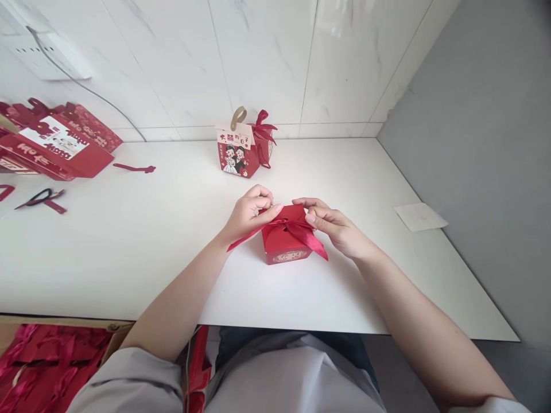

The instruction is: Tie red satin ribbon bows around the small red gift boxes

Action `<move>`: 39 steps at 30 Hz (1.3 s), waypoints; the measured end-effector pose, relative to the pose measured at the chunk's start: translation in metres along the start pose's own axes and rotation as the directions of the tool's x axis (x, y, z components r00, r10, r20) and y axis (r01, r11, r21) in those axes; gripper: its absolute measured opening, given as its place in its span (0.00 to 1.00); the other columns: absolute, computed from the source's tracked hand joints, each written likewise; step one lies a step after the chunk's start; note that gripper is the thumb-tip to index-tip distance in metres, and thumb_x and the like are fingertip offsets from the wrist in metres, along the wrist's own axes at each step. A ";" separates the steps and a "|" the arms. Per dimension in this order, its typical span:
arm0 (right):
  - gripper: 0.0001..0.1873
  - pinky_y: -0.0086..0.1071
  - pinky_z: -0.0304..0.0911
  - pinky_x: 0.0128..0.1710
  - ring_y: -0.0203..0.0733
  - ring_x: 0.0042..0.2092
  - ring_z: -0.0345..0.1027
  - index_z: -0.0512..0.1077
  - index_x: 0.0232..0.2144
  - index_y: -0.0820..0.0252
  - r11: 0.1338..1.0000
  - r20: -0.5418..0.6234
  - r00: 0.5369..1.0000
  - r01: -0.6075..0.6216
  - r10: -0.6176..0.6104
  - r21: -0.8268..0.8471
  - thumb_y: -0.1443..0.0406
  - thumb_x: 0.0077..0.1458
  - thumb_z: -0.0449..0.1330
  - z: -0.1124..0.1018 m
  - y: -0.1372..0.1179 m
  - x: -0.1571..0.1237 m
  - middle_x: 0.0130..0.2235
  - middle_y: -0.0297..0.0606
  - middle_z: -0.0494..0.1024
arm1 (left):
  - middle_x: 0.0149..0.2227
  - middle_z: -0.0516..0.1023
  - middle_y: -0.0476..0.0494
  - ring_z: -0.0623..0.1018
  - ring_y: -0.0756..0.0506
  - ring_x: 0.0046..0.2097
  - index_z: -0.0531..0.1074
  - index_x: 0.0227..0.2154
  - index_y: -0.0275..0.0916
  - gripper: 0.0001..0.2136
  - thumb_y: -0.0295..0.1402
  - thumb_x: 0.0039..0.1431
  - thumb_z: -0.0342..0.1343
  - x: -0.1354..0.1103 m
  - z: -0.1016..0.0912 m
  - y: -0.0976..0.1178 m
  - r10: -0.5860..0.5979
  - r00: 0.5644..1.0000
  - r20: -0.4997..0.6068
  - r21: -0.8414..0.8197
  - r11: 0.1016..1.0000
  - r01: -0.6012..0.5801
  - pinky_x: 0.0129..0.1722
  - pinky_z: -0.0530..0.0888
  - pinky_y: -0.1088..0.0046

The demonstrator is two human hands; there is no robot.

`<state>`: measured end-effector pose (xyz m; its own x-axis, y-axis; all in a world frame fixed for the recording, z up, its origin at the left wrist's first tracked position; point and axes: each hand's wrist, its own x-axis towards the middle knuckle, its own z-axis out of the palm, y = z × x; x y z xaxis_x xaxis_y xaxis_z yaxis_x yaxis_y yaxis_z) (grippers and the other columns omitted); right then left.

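Observation:
A small red gift box (287, 255) stands on the white table in front of me, a gold pattern on its near face. A shiny red ribbon (307, 236) is tied across its top, its tails hanging down to either side. My left hand (253, 212) is closed at the far left corner, fingers curled and thumb lying along the top beside the ribbon. My right hand (333, 223) holds the right side, thumb against the ribbon near the top edge. Both hands partly hide the upper corners of the box.
Against the tiled wall stand a printed red box (236, 158) and a ribboned red box (267, 137). Red cartons (81, 146), a red strip (133, 168) and scissors (41, 198) lie left. White paper (420, 217) lies right. A cardboard box (118, 338) holds ribboned red boxes below.

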<state>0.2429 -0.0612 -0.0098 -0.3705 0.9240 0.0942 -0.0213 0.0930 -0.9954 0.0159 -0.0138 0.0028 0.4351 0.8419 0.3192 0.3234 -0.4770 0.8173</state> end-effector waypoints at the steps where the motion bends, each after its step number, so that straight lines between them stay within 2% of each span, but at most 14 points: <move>1: 0.20 0.43 0.59 0.59 0.50 0.62 0.58 0.73 0.26 0.55 1.000 -0.005 1.000 -0.002 0.002 0.003 0.48 0.61 0.57 0.001 0.000 0.000 0.57 0.39 0.67 | 0.37 0.68 0.44 0.70 0.46 0.38 0.60 0.17 0.38 0.21 0.44 0.60 0.56 0.000 0.000 -0.001 -0.009 1.000 0.007 -0.020 1.000 0.009 0.40 0.68 0.68; 5: 0.20 0.43 0.61 0.57 0.49 0.58 0.63 0.74 0.27 0.55 0.999 -0.037 0.999 -0.015 0.017 0.039 0.48 0.60 0.58 0.003 0.002 0.000 0.59 0.38 0.65 | 0.38 0.70 0.44 0.71 0.47 0.39 0.60 0.20 0.38 0.19 0.42 0.59 0.58 0.000 0.003 -0.001 -0.049 0.998 0.025 -0.119 0.992 0.052 0.43 0.69 0.69; 8: 0.19 0.43 0.63 0.55 0.49 0.55 0.65 0.76 0.28 0.55 0.999 -0.057 0.998 -0.002 0.004 0.039 0.49 0.61 0.58 0.005 0.002 -0.001 0.59 0.38 0.65 | 0.43 0.72 0.43 0.73 0.46 0.45 0.68 0.32 0.40 0.11 0.41 0.58 0.60 -0.002 0.004 0.006 -0.100 0.994 0.038 -0.196 0.975 0.106 0.45 0.69 0.70; 10: 0.20 0.44 0.63 0.54 0.49 0.54 0.67 0.76 0.29 0.54 1.000 -0.067 0.998 0.004 -0.002 0.025 0.48 0.61 0.56 0.006 0.000 -0.002 0.59 0.38 0.66 | 0.44 0.72 0.44 0.73 0.46 0.45 0.68 0.39 0.41 0.12 0.41 0.58 0.60 -0.003 0.003 0.013 -0.157 0.987 0.023 -0.212 0.964 0.159 0.44 0.69 0.71; 12: 0.21 0.44 0.62 0.54 0.50 0.56 0.65 0.75 0.26 0.54 1.000 -0.083 0.997 0.011 -0.010 0.011 0.48 0.61 0.57 0.006 -0.001 -0.004 0.59 0.38 0.68 | 0.39 0.72 0.46 0.72 0.48 0.40 0.68 0.36 0.40 0.13 0.43 0.57 0.60 -0.005 -0.003 0.019 -0.204 0.978 -0.042 -0.153 0.969 0.195 0.40 0.69 0.72; 14: 0.20 0.43 0.61 0.55 0.52 0.61 0.60 0.72 0.23 0.55 1.000 -0.099 0.995 0.022 -0.021 0.005 0.49 0.60 0.59 0.006 -0.003 -0.005 0.58 0.38 0.69 | 0.29 0.69 0.49 0.69 0.49 0.32 0.67 0.27 0.39 0.15 0.46 0.58 0.59 -0.006 -0.014 0.022 -0.240 0.968 -0.070 -0.048 0.970 0.237 0.32 0.66 0.73; 15: 0.20 0.43 0.61 0.56 0.52 0.63 0.57 0.71 0.22 0.55 1.000 -0.104 0.994 0.025 -0.025 0.005 0.49 0.59 0.60 0.006 -0.004 -0.006 0.57 0.38 0.69 | 0.25 0.66 0.50 0.67 0.50 0.28 0.66 0.23 0.38 0.18 0.47 0.58 0.59 -0.006 -0.021 0.023 -0.269 0.962 -0.041 0.000 0.963 0.270 0.29 0.63 0.73; 17: 0.20 0.44 0.62 0.56 0.53 0.64 0.56 0.70 0.22 0.55 1.000 -0.106 0.994 0.025 -0.024 0.005 0.49 0.59 0.60 0.007 -0.005 -0.007 0.58 0.39 0.69 | 0.19 0.61 0.51 0.62 0.51 0.22 0.66 0.18 0.38 0.22 0.49 0.57 0.58 -0.007 -0.034 0.023 -0.366 0.921 0.131 0.080 0.930 0.358 0.24 0.57 0.72; 19: 0.21 0.44 0.62 0.55 0.53 0.64 0.56 0.70 0.23 0.55 1.000 -0.102 0.995 0.021 -0.021 -0.001 0.49 0.59 0.59 0.007 -0.006 -0.007 0.59 0.39 0.68 | 0.16 0.60 0.51 0.59 0.52 0.19 0.68 0.15 0.38 0.22 0.49 0.55 0.60 -0.007 -0.045 0.023 -0.444 0.825 0.349 0.137 0.896 0.423 0.21 0.53 0.71; 21: 0.21 0.44 0.62 0.55 0.53 0.65 0.55 0.70 0.23 0.55 1.000 -0.098 0.995 0.025 -0.026 -0.009 0.49 0.60 0.59 0.008 -0.006 -0.007 0.59 0.39 0.68 | 0.15 0.64 0.50 0.61 0.52 0.19 0.69 0.14 0.38 0.23 0.49 0.54 0.61 -0.007 -0.051 0.024 -0.443 0.738 0.509 0.158 0.891 0.426 0.21 0.55 0.71; 23: 0.20 0.44 0.62 0.56 0.52 0.65 0.54 0.70 0.23 0.55 0.999 -0.093 0.995 0.032 -0.032 -0.008 0.51 0.61 0.59 0.008 -0.006 -0.008 0.58 0.39 0.69 | 0.17 0.69 0.48 0.65 0.50 0.21 0.70 0.14 0.38 0.23 0.49 0.55 0.60 -0.006 -0.052 0.026 -0.404 0.694 0.596 0.141 0.903 0.405 0.23 0.59 0.71; 29: 0.20 0.45 0.64 0.52 0.53 0.60 0.61 0.70 0.22 0.55 1.000 -0.128 0.992 0.020 -0.017 0.022 0.51 0.60 0.59 0.004 -0.005 -0.009 0.58 0.38 0.69 | 0.18 0.70 0.47 0.65 0.51 0.20 0.80 0.24 0.38 0.17 0.47 0.56 0.61 -0.004 -0.048 0.024 -0.341 0.629 0.699 0.064 0.905 0.420 0.21 0.60 0.73; 34: 0.19 0.44 0.64 0.51 0.51 0.57 0.65 0.75 0.24 0.54 0.998 -0.135 0.991 0.018 -0.009 0.061 0.52 0.62 0.57 0.002 -0.004 -0.009 0.57 0.36 0.69 | 0.17 0.68 0.48 0.64 0.51 0.21 0.79 0.23 0.38 0.16 0.46 0.55 0.62 -0.004 -0.046 0.015 -0.321 0.610 0.724 0.058 0.910 0.411 0.21 0.60 0.73; 39: 0.19 0.43 0.63 0.53 0.50 0.56 0.66 0.73 0.25 0.55 0.999 -0.124 0.992 0.005 0.002 0.053 0.53 0.63 0.57 0.004 -0.002 -0.009 0.57 0.38 0.70 | 0.20 0.72 0.46 0.68 0.51 0.25 0.78 0.19 0.37 0.16 0.44 0.54 0.63 -0.004 -0.045 0.011 -0.300 0.589 0.751 0.079 0.925 0.371 0.25 0.64 0.74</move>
<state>0.2420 -0.0711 -0.0083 -0.2530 0.9629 0.0938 -0.0719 0.0780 -0.9944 -0.0199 -0.0110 0.0321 0.7900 0.4492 -0.4174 0.5270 -0.1494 0.8366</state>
